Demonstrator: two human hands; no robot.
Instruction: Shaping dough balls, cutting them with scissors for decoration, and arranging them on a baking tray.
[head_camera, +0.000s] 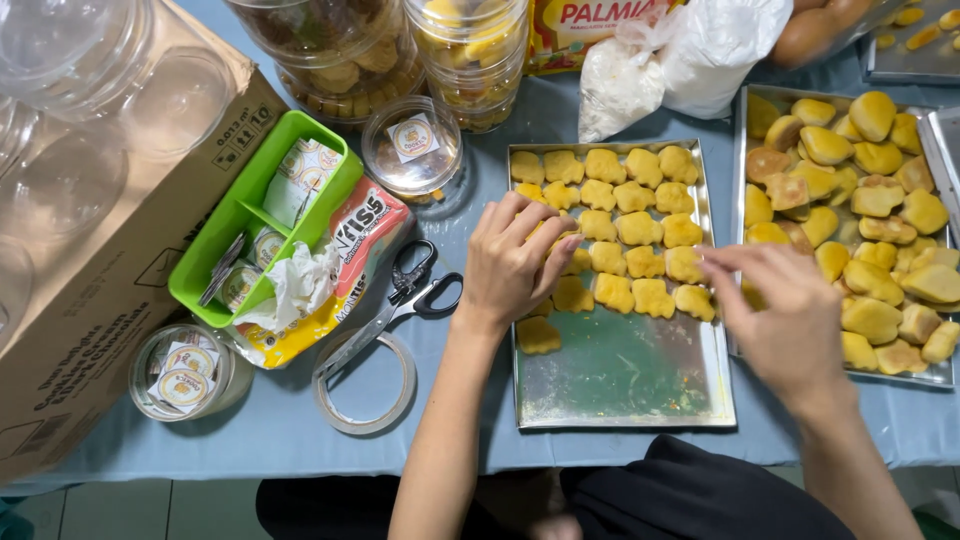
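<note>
Two trays of yellow cookies lie in front of me on the blue-clothed desk (280, 430), and my hands work over the nearer one. My left hand (512, 262) rests on the left part of the metal tray (620, 385), fingers curled down onto the cookies there; whether it has one pinched I cannot tell, since the fingertips cover what is under them. My right hand (785, 320) reaches in from the right, fingers stretched flat and pointing left toward the last cookie of the bottom row (693, 301), open and slightly blurred, just touching or just above it. So the cookies lie between my two hands, directly ahead of both, and the right hand is the nearer to that end cookie. The rows run left to right across the tray, along its short side, while the tray's long axis runs away from me; the bare half of it is the half nearest my body.

I count about twenty cookies showing on this tray in four rows, plus one stray cookie (538, 336) beside my left wrist. The second tray (742, 130) to the right is heaped with larger pale pastries, too piled to count. One pair of scissors (405, 300) and one roll of clear tape (365, 385) lie left of my arm
</note>
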